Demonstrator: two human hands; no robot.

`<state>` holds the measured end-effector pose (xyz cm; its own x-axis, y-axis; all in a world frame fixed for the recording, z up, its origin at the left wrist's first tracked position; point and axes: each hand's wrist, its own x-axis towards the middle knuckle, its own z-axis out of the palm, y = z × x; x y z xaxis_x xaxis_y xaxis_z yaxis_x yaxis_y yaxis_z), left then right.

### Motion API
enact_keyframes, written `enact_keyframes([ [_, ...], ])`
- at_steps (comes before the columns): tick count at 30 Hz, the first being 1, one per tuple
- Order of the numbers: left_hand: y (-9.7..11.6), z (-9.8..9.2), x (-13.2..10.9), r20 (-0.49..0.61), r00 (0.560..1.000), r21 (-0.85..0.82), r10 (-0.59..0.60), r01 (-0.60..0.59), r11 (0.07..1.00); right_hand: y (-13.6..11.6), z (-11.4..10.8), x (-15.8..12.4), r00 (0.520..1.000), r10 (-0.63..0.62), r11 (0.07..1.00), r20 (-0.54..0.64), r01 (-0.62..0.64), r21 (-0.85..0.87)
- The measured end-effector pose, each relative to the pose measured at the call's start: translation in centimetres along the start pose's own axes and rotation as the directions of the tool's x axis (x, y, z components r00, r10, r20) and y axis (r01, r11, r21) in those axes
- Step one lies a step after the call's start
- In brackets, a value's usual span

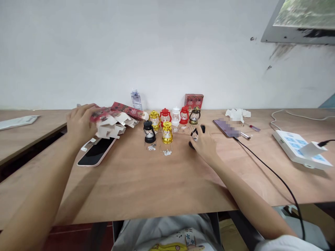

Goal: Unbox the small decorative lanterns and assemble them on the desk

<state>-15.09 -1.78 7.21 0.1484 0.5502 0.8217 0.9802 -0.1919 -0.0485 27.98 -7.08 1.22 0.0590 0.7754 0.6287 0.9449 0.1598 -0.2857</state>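
Observation:
My left hand (81,122) is closed on a red printed cardboard box (102,115) with open white flaps, slightly blurred. It is over a heap of similar boxes (128,109) on the left. On the right, my right hand (205,144) grips a small black lantern (193,139) low at the tabletop; my fingers partly hide it. Between my hands stand several small lanterns: a black one (149,132) and a gold one (167,133) in front, with red, white, gold and bronze ones behind. Thin wire pieces and white tags (166,152) lie before them.
A phone (95,153) lies under the boxes. A clear bottle (136,99) and red boxes (194,101) stand by the wall. To the right are a cabled phone (226,128), crumpled tissue (237,114), a screwdriver (254,128) and a power strip (300,148).

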Motion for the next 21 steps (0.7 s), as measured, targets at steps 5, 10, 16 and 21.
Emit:
enact_keyframes([
  [5, 8.3, -1.4, -2.9, -0.341, 0.927, -0.092, 0.154, -0.195, 0.976, -1.4, -0.3, -0.7, 0.983, -0.148, 0.932, -0.107, 0.174, 0.318],
  [10, 17.6, -2.4, -6.0, -0.101, 0.925, -0.482, 0.365, -0.366, 0.796, -2.8, -0.2, -2.4, 0.933, -0.313, 0.748, -0.179, 0.358, 0.558],
  [16, 23.1, -2.6, -7.8, 0.251, 0.924, -0.772, 0.289, 0.010, 0.636, -3.2, 0.0, -3.8, 0.873, -0.450, 0.609, -0.190, 0.456, 0.649],
  [21, 23.6, -1.7, -8.7, 0.434, 0.855, -0.827, 0.283, 0.252, 0.503, -3.3, 0.3, -4.4, 0.851, -0.511, 0.592, -0.119, 0.449, 0.670],
])
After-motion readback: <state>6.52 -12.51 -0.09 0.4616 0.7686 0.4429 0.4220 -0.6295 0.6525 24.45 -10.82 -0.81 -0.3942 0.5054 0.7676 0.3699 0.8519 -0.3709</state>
